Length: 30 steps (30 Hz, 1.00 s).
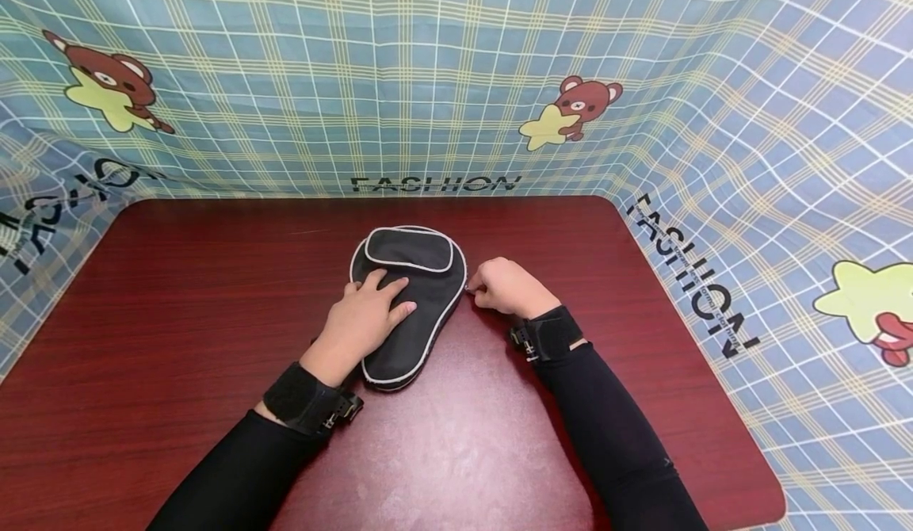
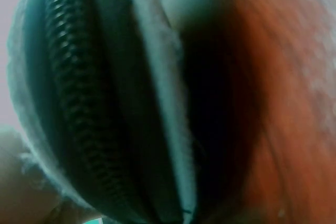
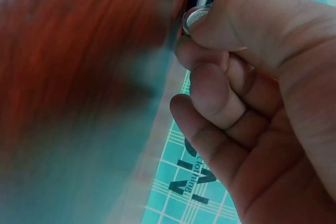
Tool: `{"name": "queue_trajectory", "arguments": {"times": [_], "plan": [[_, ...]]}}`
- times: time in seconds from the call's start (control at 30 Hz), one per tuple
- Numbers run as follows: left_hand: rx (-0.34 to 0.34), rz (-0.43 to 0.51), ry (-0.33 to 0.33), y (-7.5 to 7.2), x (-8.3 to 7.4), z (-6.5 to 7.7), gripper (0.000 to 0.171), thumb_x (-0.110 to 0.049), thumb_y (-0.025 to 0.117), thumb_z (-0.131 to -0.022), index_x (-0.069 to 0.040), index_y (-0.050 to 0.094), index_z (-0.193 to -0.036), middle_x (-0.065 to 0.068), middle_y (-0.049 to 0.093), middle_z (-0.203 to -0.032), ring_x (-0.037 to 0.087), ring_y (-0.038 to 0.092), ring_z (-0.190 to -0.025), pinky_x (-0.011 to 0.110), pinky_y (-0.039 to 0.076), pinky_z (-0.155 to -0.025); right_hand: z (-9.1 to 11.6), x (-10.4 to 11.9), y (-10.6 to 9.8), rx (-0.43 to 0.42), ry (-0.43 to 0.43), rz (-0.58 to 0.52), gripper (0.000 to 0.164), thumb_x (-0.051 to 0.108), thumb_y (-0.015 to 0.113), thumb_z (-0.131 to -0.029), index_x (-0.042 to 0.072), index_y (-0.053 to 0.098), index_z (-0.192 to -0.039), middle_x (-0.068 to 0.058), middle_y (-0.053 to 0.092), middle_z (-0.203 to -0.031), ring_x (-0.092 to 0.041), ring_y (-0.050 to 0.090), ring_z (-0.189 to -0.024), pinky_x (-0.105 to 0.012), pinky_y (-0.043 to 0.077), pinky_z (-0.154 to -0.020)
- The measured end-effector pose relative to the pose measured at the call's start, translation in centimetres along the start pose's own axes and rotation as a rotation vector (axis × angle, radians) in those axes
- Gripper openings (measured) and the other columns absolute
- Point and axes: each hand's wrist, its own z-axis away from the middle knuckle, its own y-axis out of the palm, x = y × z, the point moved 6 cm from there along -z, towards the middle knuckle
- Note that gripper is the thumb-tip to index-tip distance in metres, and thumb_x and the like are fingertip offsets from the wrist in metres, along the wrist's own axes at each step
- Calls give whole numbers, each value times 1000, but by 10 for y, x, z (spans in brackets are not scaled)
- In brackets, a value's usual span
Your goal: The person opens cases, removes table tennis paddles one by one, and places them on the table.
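Observation:
A black paddle-shaped case with white piping lies flat on the table, its wide rounded end away from me and a small piped pocket on top. My left hand rests on the case with fingers spread. In the left wrist view the zipper teeth run along the side of the case between two pale piping edges. At the case's right edge, my right hand pinches a small metal zipper pull between thumb and index finger. The other fingers of that hand are curled.
The dark red wooden table has rounded corners and a glossy patch of light near me. Checked blue cloth with bear prints hangs behind the table and along both sides.

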Motion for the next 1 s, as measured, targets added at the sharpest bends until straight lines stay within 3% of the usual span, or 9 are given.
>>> {"name": "queue_trajectory", "arguments": {"times": [0.2,1.0], "plan": [[11,-5,-10,-2,0,1,54,-56,38,-87,-30,38,-135,11,26,-139,45,35,-112,57,43,-66,0,4,1,-15,-29,20,23,7,54,-66,20,43,-50,12,24,-53,-7,23,-51,-24,20,-47],[5,0,-5,-2,-1,2,54,-55,38,-87,-29,38,-135,11,26,-138,46,36,-111,57,43,-66,4,27,1,38,-36,49,24,5,54,-63,19,44,-47,14,26,-46,-5,27,-45,-21,25,-43]]}}
